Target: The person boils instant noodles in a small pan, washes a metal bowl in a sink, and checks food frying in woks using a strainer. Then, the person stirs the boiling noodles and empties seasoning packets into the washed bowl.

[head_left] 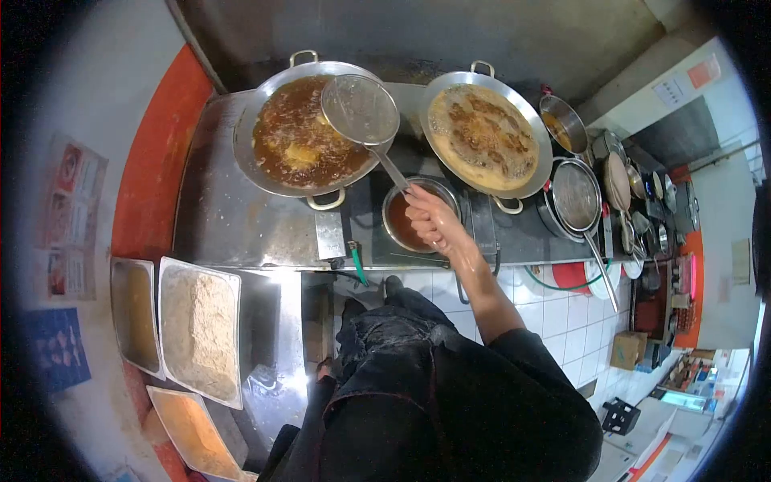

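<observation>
From my station I judge that bubbling oil in the left wok (243, 149) could splash if the skimmer (361, 109) drops suddenly. The left hand (324, 369) is nearly hidden; I cannot tell its state. The skimmer's mesh hangs over this wok's right side, its handle enclosed by the right hand (434, 218). Foam in the right wok (538, 120) could overflow if heat raises it. Materials: crumbly flour (215, 321) in a rectangular steel pan (175, 317), fine round mesh, pale froth.

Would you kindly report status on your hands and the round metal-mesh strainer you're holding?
Right hand gripping strainer by handle; left hand low, mostly hidden. Strainer partly over leftmost round silver wok. No obstruction visible.
</observation>
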{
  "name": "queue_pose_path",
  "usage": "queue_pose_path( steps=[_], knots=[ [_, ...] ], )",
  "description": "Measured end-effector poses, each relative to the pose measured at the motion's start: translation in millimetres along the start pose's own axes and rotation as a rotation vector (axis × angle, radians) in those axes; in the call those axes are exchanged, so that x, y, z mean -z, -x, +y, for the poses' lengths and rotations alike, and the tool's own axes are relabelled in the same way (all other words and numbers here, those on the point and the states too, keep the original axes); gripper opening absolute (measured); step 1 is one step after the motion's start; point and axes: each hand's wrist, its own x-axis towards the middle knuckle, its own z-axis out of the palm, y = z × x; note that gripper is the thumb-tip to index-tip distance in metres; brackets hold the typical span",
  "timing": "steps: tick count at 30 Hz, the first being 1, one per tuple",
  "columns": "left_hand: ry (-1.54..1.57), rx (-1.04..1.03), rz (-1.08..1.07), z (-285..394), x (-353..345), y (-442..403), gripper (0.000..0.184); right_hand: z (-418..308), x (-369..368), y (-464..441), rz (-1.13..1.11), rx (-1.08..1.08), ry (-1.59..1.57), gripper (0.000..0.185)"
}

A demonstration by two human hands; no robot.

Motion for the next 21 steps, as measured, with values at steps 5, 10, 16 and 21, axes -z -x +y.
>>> queue_pose_path(
  steps=[5,10,16,21],
  knots=[
    [-0.010,-0.003,-0.032,8.3,-13.8,-8.0,0.015,-31.6,22.7,49.1,0.138,0.121,-0.108,0.032],
    [-0.006,-0.032,-0.057,11.4,-44.6,-20.0,0.015,-89.2,98.7,93.9,0.534,0.224,0.453,0.055],
    [0.023,-0.052,-0.088,21.1,-100.0,-19.2,0.014,-147.1,297.9,88.1,1.072,0.486,1.895,0.062],
    [0.023,-0.043,-0.109,26.2,-122.3,-16.3,0.014,-168.2,279.0,91.5,1.072,0.173,1.711,0.061]
  ],
)
